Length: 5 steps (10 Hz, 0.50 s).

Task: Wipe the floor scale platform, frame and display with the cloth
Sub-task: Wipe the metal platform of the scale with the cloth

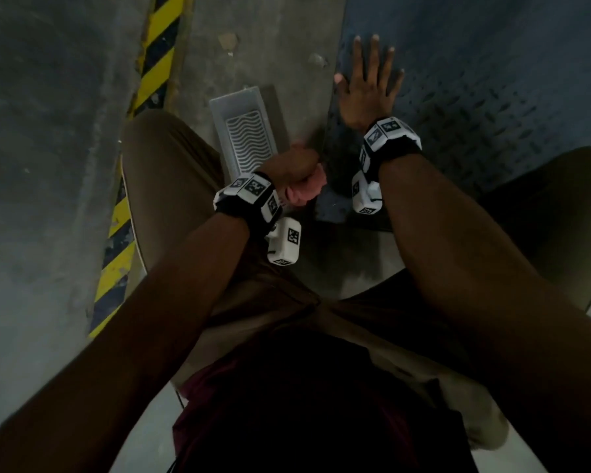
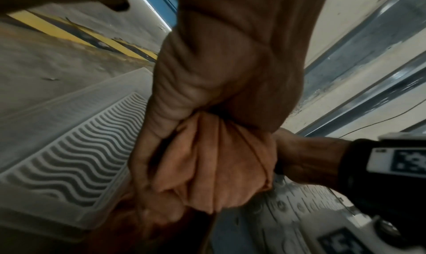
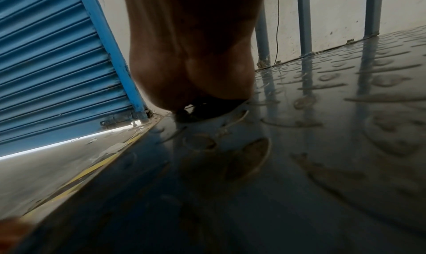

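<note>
The floor scale's platform point(image 1: 492, 90) is dark blue checker plate filling the right of the head view; its embossed surface point(image 3: 345, 112) shows close in the right wrist view. My right hand point(image 1: 367, 85) lies flat on the platform near its left edge, fingers spread and straight. My left hand point(image 1: 292, 165) grips a bunched pink cloth point(image 1: 306, 191) at the platform's near left edge; the left wrist view shows the cloth point(image 2: 219, 166) squeezed in my fist point(image 2: 207, 93). The scale's display is not in view.
A white plastic tray point(image 1: 244, 126) with a wavy ribbed bottom lies on the concrete floor just left of the platform. A yellow-and-black hazard stripe point(image 1: 151, 63) runs along the floor further left. A blue roller shutter point(image 3: 53, 66) and blue posts point(image 3: 304, 19) stand beyond the platform. My knees flank both hands.
</note>
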Each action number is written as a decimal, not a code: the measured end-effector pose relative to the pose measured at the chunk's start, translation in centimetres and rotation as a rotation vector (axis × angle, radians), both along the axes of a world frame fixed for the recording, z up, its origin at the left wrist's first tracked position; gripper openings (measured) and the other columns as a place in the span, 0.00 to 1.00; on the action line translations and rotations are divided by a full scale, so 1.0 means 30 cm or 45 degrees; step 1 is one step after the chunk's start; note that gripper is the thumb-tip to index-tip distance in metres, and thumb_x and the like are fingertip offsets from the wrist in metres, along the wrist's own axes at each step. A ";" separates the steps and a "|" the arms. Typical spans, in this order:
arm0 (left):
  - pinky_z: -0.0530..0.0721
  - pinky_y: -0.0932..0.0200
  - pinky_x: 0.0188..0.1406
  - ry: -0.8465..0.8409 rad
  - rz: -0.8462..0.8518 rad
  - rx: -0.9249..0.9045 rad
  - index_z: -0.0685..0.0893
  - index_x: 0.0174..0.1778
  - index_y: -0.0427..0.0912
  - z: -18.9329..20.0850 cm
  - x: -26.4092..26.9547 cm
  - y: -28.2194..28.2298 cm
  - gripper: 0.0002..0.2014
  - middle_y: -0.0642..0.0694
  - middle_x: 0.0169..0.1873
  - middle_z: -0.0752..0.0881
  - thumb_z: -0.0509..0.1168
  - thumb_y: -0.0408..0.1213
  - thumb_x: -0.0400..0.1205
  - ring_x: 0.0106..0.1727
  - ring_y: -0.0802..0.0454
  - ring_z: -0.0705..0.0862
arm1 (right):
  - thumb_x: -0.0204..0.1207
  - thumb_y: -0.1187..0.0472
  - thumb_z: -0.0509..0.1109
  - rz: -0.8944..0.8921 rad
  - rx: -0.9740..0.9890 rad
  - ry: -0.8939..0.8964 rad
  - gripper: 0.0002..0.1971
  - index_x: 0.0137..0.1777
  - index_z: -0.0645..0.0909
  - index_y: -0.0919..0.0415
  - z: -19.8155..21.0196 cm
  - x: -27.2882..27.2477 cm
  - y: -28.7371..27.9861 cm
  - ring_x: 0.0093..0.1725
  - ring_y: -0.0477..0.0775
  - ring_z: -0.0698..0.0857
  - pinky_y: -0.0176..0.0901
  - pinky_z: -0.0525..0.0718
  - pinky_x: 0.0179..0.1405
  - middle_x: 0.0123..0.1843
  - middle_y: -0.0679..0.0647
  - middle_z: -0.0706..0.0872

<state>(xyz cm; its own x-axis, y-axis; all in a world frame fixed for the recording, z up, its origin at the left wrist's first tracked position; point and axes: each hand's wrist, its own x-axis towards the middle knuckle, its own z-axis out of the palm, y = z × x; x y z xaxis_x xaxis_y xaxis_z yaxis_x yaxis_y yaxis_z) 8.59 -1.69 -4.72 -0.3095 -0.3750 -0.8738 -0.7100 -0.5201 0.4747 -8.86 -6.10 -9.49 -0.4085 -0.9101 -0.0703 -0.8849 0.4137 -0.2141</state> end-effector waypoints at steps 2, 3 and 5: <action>0.75 0.63 0.23 -0.027 -0.018 -0.101 0.75 0.35 0.45 0.043 -0.015 0.008 0.23 0.50 0.24 0.78 0.45 0.45 0.92 0.17 0.58 0.76 | 0.87 0.35 0.44 -0.018 0.008 0.031 0.35 0.90 0.48 0.48 0.003 0.008 0.000 0.90 0.65 0.46 0.70 0.42 0.85 0.91 0.54 0.48; 0.73 0.73 0.15 -0.014 -0.063 -0.151 0.82 0.69 0.34 0.058 -0.006 0.034 0.24 0.52 0.29 0.77 0.45 0.44 0.93 0.15 0.66 0.76 | 0.87 0.36 0.44 0.001 0.017 0.018 0.35 0.90 0.47 0.49 0.007 0.004 0.000 0.90 0.66 0.45 0.71 0.41 0.85 0.92 0.54 0.47; 0.80 0.60 0.17 0.579 -0.652 -0.827 0.81 0.28 0.33 -0.064 0.033 -0.020 0.15 0.38 0.22 0.81 0.55 0.29 0.79 0.18 0.42 0.81 | 0.87 0.36 0.42 0.002 0.013 0.011 0.35 0.90 0.46 0.49 -0.001 0.005 -0.003 0.89 0.67 0.44 0.71 0.39 0.84 0.91 0.55 0.46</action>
<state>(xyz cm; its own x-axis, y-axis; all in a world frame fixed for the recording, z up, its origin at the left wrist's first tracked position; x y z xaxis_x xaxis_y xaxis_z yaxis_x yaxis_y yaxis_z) 9.57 -2.30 -6.65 -0.8313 -0.4704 -0.2960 -0.4540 0.2674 0.8499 -8.70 -6.20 -9.51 -0.4079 -0.9098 -0.0760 -0.8872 0.4147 -0.2025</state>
